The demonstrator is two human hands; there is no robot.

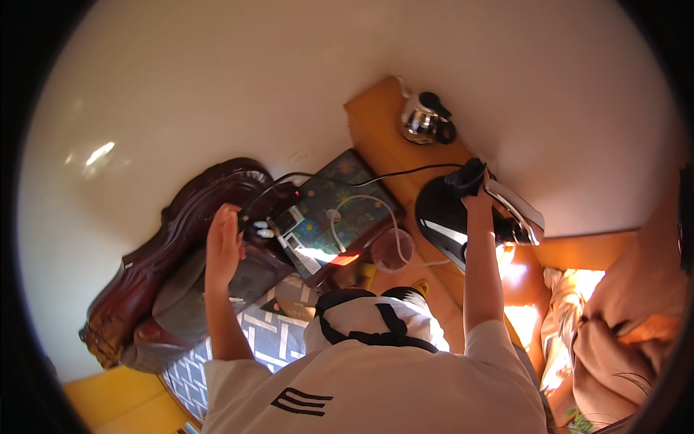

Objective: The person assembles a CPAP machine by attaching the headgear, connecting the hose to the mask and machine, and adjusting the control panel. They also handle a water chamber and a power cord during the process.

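Right hand [477, 197] grasps dark cloth [466, 179] on black glossy appliance [444, 220]; left hand [224, 244] released, flat; steel kettle [425, 118] contents hidden.

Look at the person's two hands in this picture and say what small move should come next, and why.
Probably wipe the dark cloth a little further across the glossy black appliance: the right hand already presses the cloth on its top edge, much black surface lies beside it, and the left hand rests open by the carved dark wooden chair.
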